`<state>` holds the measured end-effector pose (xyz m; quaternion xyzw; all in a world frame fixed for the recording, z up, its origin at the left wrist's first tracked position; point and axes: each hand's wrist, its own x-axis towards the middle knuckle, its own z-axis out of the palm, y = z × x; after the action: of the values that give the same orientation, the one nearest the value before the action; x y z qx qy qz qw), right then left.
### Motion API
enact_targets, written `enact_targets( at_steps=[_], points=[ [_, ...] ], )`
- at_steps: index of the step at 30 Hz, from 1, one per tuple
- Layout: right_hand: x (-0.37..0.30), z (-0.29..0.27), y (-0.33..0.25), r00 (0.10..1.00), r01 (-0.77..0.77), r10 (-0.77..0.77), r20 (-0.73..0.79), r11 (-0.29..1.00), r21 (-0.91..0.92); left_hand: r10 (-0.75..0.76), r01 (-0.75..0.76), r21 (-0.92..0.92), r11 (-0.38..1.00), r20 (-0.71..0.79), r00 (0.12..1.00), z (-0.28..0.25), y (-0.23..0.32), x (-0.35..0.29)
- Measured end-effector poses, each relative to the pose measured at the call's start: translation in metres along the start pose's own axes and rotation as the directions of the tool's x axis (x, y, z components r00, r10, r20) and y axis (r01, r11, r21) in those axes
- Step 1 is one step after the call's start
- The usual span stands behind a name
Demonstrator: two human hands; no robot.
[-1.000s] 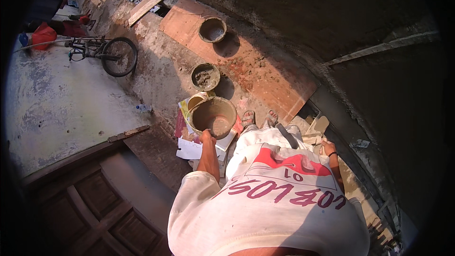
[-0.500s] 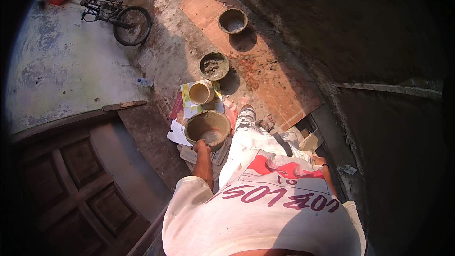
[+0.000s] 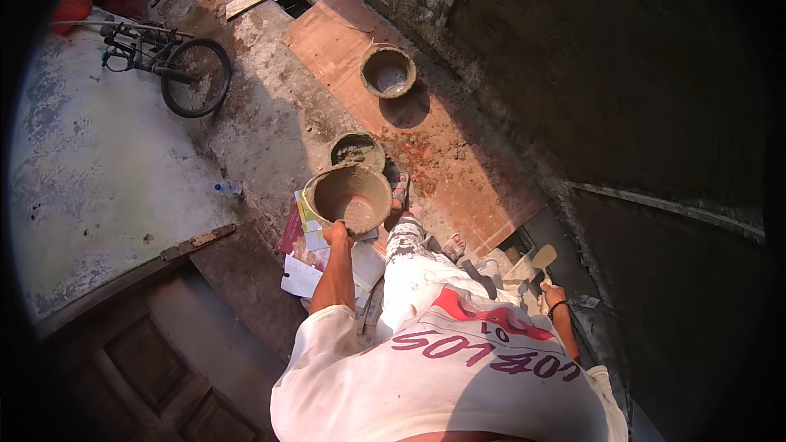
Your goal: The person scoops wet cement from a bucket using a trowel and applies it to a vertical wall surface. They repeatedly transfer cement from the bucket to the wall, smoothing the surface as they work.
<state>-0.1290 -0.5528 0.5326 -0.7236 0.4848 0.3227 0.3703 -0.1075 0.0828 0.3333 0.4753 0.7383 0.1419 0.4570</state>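
My left hand [image 3: 336, 234] grips the near rim of a mortar-crusted bucket [image 3: 332, 192], which is tilted so that its nearly bare inside shows. Just beyond it, partly covered by its rim, stands a second bucket [image 3: 358, 152] with grey wet mortar in it. At my right side, my right hand [image 3: 554, 293] is closed around what looks like a trowel [image 3: 544, 258], its flat tan blade pointing away from me. Its handle is mostly hidden in my fingers.
Farther off, a third bucket [image 3: 388, 71] stands on a plywood sheet [image 3: 483, 172] spattered with mortar. Papers [image 3: 302, 277] lie beside my legs. A bicycle [image 3: 195, 78] is by the pale wall [image 3: 106, 164] on the left; a dark wall [image 3: 639, 106] runs along the right.
The held bucket has moved forward, now covering the small yellowish bucket and overlapping the mortar bucket. My right hand has come farther out from my side, bringing the trowel into view.
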Motion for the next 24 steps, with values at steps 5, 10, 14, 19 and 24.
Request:
enact_targets(
  at_steps=[5,10,14,19,24],
  points=[
    [-0.053,0.046,-0.054,0.999,0.053,-0.05,0.02,0.987,-0.152,-0.096,0.024,0.307,0.952,0.222,0.97,0.117,0.125,-0.043],
    [-0.089,0.079,-0.08,0.997,0.06,-0.06,-0.048,0.998,0.007,0.004,-0.123,0.266,0.956,0.406,0.914,0.234,0.185,-0.029],
    [-0.11,0.07,-0.081,0.998,0.027,-0.027,-0.061,1.0,0.01,0.075,-0.115,0.054,0.992,0.479,0.875,0.31,0.218,-0.012],
    [-0.162,0.086,-0.087,0.988,-0.098,0.09,-0.128,0.993,-0.059,-0.266,0.321,0.017,0.947,0.603,0.752,0.318,0.3,-0.058],
    [-0.127,0.075,-0.028,0.997,-0.047,0.028,-0.067,0.95,-0.31,-0.213,0.245,0.045,0.968,0.66,0.72,0.309,0.233,-0.05]
  ],
)
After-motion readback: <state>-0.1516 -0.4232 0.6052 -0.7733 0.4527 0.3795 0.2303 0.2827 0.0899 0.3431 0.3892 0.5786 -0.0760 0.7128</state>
